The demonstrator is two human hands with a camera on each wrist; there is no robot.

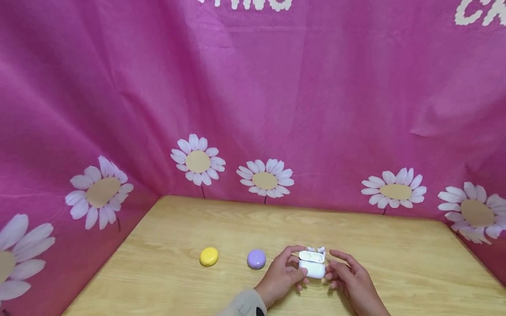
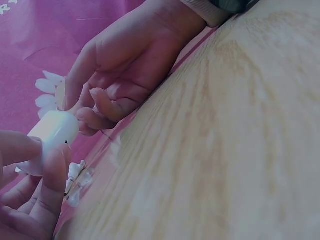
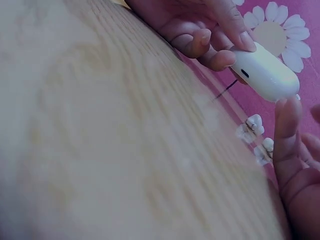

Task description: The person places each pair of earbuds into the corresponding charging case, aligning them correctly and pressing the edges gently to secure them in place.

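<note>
A white earbud case with its lid flipped up is held in my left hand, thumb on the front. The wells inside show no earbuds in the head view. My right hand is at the case's right side, index finger stretched out past it and the other fingers loosely bent. In the right wrist view, one of its fingertips meets the end of the case. Two white earbuds lie on the table just behind the case, partly hidden by it in the head view.
A round purple case sits on the wooden table left of my left hand. Farther left is a round yellow case. A pink curtain printed with daisies stands along the table's back and sides.
</note>
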